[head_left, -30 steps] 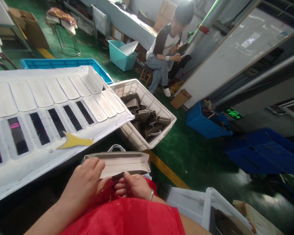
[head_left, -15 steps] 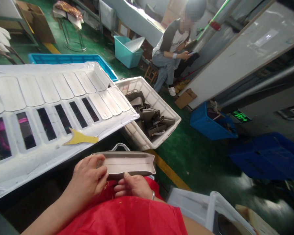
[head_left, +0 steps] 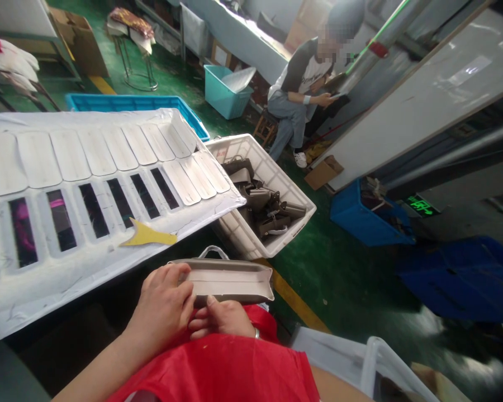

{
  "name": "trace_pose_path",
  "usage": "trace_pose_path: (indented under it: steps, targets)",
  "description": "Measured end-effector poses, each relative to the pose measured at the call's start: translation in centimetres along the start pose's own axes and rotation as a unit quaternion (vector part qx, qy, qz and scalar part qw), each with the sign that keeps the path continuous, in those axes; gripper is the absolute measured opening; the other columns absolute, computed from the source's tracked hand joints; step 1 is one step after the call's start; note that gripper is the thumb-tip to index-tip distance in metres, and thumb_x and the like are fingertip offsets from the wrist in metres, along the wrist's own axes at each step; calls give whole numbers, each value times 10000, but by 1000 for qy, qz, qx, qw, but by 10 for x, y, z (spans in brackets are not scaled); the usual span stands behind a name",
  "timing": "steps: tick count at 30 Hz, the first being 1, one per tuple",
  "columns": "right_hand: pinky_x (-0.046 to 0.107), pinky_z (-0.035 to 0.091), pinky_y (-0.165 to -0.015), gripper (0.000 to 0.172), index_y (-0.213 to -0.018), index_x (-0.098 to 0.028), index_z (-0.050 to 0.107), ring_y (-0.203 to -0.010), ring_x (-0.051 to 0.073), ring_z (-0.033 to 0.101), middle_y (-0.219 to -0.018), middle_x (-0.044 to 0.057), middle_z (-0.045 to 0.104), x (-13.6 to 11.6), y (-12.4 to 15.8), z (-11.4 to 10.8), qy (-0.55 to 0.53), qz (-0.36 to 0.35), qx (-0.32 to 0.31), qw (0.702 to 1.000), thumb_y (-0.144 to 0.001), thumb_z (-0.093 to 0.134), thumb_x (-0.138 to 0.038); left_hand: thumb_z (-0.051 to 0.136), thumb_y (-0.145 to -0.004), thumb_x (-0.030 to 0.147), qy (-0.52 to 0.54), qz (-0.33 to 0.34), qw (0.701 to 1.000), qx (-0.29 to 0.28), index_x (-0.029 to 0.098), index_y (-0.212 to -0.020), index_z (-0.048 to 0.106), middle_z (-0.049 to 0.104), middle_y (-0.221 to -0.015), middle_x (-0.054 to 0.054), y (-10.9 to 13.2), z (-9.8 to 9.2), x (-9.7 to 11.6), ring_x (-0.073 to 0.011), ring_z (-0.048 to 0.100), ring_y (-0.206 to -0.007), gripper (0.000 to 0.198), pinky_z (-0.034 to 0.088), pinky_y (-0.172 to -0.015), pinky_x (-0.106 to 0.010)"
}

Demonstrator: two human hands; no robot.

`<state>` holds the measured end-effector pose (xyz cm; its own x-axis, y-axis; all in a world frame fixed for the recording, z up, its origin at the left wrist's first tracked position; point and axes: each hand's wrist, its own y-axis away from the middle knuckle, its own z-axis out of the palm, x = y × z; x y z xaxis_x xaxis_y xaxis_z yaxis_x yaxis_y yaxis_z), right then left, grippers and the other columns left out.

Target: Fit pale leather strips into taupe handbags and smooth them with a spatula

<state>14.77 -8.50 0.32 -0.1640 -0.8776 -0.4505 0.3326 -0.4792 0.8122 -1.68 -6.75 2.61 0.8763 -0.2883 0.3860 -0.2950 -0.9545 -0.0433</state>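
Over my lap, covered in red cloth, I hold a small grey bag (head_left: 230,279) bottom side up, its pale flat base facing me and a handle loop showing behind it. My left hand (head_left: 167,304) grips the bag's left end with thumb on the base. My right hand (head_left: 222,319) is curled under the bag's near edge, thumb pressed against it; a bracelet is on that wrist. A white board (head_left: 88,184) with rows of pale base-shaped pieces and dark cut-out slots lies to my left, with a yellow scraper (head_left: 148,237) on it.
A white crate (head_left: 293,192) of similar grey bags stands on the green floor ahead. Blue bins (head_left: 360,215) sit to the right and a blue tray (head_left: 121,103) behind the board. A person sits on a stool (head_left: 266,125) beyond. Another white tub (head_left: 360,363) is by my right knee.
My hands and the bag stay much as they were; my left thumb has shifted slightly along the base. The view has drifted, moving everything a little right.
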Motion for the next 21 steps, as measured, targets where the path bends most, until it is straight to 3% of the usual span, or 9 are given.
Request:
trace_pose_path:
  steps: [9,14,18,21]
  targets:
    - [330,515,-624,441,-679,-83,644,-577,209,646,-608,96,661,3,-11,16,38,-22,17,999,-722,645,-521,478,-829,249,67,23,997,12,175,-699,577,500,-1136,-120,11,5,-12,-273,451,-1069,180,391,-936,-468]
    - [312,494,-581,451,-671,-107,616,-525,195,631,-598,95,666,4,-14,20,32,17,7,999,-749,598,-550,514,-826,268,102,21,993,47,177,-813,548,432,-1245,-129,23,-1,-29,-282,379,-1190,98,404,-963,-443]
    - [295,481,-574,438,-660,-114,602,-526,186,630,-604,94,670,3,-12,26,25,29,-7,999,-774,572,-535,494,-835,254,114,23,992,39,183,-708,558,355,-1348,-99,25,-7,-39,-306,300,-1276,160,327,-1037,-491]
    - [309,480,-588,429,-661,-115,598,-534,197,632,-587,89,664,2,-11,32,18,23,-14,999,-760,587,-532,463,-849,244,135,6,991,18,177,-700,563,301,-1404,-96,23,-6,-41,-287,344,-1265,191,385,-1012,-434]
